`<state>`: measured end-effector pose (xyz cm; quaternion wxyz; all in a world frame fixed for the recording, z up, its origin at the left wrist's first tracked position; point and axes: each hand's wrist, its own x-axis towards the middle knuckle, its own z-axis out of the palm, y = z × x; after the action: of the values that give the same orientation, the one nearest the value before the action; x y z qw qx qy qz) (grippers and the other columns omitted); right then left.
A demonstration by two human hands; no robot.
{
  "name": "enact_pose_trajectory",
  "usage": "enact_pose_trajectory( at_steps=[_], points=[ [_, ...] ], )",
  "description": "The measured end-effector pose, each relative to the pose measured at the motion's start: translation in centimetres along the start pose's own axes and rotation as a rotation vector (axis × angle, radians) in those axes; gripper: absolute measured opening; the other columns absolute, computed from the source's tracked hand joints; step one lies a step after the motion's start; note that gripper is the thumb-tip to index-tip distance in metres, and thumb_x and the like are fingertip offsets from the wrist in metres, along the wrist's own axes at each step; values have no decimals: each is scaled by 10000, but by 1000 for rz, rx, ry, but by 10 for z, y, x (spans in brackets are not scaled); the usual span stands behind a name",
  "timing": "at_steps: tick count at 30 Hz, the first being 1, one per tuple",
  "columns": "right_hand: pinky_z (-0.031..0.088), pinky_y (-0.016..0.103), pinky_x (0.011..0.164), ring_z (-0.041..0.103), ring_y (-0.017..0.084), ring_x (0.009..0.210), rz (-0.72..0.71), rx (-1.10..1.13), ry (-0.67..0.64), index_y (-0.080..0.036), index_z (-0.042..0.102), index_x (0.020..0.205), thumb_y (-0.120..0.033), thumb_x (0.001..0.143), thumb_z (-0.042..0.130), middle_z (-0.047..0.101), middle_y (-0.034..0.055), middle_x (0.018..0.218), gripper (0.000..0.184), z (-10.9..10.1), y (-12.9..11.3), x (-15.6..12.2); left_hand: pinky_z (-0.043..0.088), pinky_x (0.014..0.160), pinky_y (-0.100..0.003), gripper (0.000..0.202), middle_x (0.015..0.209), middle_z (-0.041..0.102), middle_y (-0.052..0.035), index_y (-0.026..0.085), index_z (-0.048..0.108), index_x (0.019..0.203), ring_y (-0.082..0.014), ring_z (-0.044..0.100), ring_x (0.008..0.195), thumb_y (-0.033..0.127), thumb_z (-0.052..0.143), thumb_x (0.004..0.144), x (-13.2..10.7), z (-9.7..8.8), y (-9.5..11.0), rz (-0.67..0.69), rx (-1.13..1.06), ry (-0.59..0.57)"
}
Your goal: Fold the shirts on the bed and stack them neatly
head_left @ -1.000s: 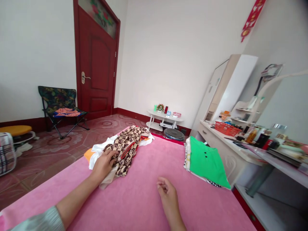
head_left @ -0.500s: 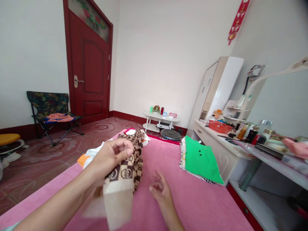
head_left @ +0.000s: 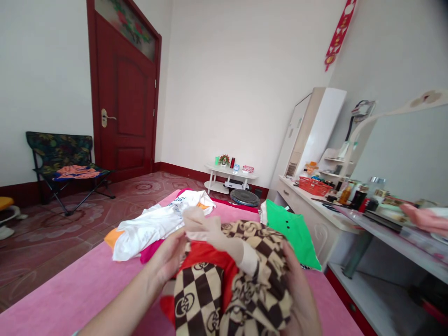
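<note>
Pinching the checked garment [head_left: 201,291] with your left hand [head_left: 171,256], ease its folds flat; your right hand [head_left: 299,287] touches its side, fingers too blurred to judge.

Garment [head_left: 199,298], bottom centre: brown-and-beige check, dark logo print, red section. White clothes [head_left: 150,228], left of centre: blue lettering at top; orange cloth [head_left: 110,238] and magenta cloth [head_left: 151,251] at edges. Green cloth [head_left: 297,233], right of centre: two black dots. Bed cover [head_left: 70,298]: pink. Chair [head_left: 59,147], far left: dark leafy print. Door [head_left: 126,102], upper left: dark red. Basket [head_left: 315,187], right: orange-red.
</note>
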<state>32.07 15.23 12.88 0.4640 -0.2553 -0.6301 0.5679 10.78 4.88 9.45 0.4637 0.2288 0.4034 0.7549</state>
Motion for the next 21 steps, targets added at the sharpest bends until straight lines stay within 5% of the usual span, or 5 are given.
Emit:
enact_pose_trajectory(
  at_steps=[6, 11, 15, 18, 21],
  points=[
    [548, 426, 821, 677, 278, 940, -145, 214, 295, -229, 662, 1016, -550, 828, 515, 713, 118, 995, 400, -17, -42, -3, 464, 900, -393, 632, 1220, 612, -127, 215, 454, 1334, -243, 635, 1030, 603, 490, 836, -8, 5, -55, -317, 0, -224],
    [582, 375, 688, 702, 254, 743, 148, 295, -9, -183, 638, 791, -497, 663, 741, 707, 76, 820, 355, 6, -29, -16, 440, 937, -405, 590, 1147, 667, -120, 188, 576, 1249, -266, 623, 1051, 500, 673, 758, -39, 46, -71, -244, 133, -424],
    [438, 202, 383, 564, 120, 404, 275, 135, -284, -151, 627, 748, -522, 712, 699, 616, 5, 586, 380, 7, -27, -22, 435, 967, -433, 573, 1100, 695, -113, 174, 652, 1139, -302, 621, 1060, 366, 812, 623, -44, 51, -62, -230, 197, -239],
    [305, 148, 318, 421, 50, 343, 135, 143, -63, -151, 604, 672, -475, 695, 731, 525, -39, 510, 349, -8, -33, -16, 494, 879, -410, 442, 980, 728, -113, 150, 676, 1053, -283, 678, 910, 308, 795, 657, -36, 39, -37, -163, 136, -114],
    [327, 156, 354, 410, 51, 417, -51, 169, 184, -158, 639, 714, -414, 660, 767, 570, -19, 614, 291, -26, -36, -4, 529, 752, -346, 371, 890, 734, -91, 162, 658, 1076, -231, 695, 757, 325, 725, 750, -30, 28, -3, -16, 19, -112]
  ],
)
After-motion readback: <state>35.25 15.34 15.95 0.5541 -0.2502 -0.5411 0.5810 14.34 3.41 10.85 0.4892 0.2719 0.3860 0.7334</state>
